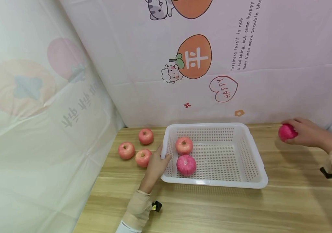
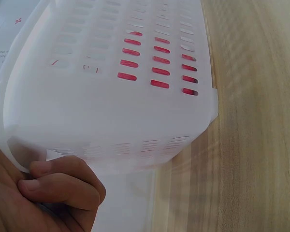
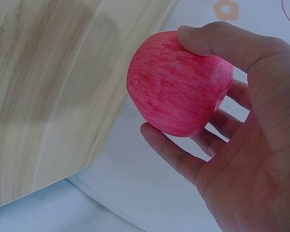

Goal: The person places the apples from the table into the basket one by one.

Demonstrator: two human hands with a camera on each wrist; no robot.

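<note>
A white plastic basket (image 1: pixel 212 184) with perforated walls stands on the wooden table. Two apples lie inside at its left end: a paler red apple (image 1: pixel 184 145) and, in front of it, a pinkish-red apple (image 1: pixel 186 165). My left hand (image 1: pixel 156 165) grips the basket's left rim; the left wrist view shows its fingers (image 2: pixel 63 186) curled at the edge. Out to the right, my right hand (image 1: pixel 307 133) holds another pinkish-red apple (image 3: pixel 176 84) between thumb and fingers, over the table's back right part.
Left of the basket sit three apples: one at the back (image 1: pixel 146 136), one at the far left (image 1: pixel 126 150) and one (image 1: pixel 143 158) right by the left hand. A printed white cloth (image 1: pixel 142 97) hangs behind the table (image 1: pixel 212 210), with another cloth at the left.
</note>
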